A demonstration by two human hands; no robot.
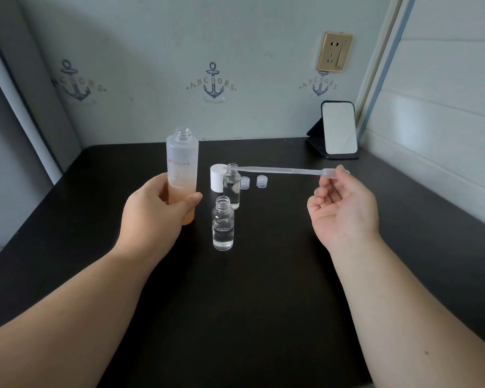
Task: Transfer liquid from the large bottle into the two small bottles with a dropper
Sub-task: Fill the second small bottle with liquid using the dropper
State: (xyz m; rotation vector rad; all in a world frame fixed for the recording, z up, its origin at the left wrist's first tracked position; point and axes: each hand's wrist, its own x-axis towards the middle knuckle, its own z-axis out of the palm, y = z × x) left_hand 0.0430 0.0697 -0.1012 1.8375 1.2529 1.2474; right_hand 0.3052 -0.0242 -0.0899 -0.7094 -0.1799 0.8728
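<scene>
My right hand (340, 204) pinches the bulb end of the dropper (280, 171), which lies nearly level, its long axis running leftward from my fingers so the tip sits at the mouth of the far small bottle (232, 187). I judge the tip to be at or just inside the rim — I cannot tell which. The near small bottle (223, 225) stands open in front of it, partly filled with clear liquid. My left hand (154, 212) grips the large bottle (182, 175) low on its body, upright and uncapped, left of both small ones and nearer that hand than the dropper is. Next, I think, comes a squeeze of the bulb, so the tip must stay over that mouth. The large bottle's label seems to read "skincare" in orange. On the wall (165, 37) each anchor motif carries "ANCHORS". A white cap (216, 177) and two small clear caps (253, 182) stand behind.
</scene>
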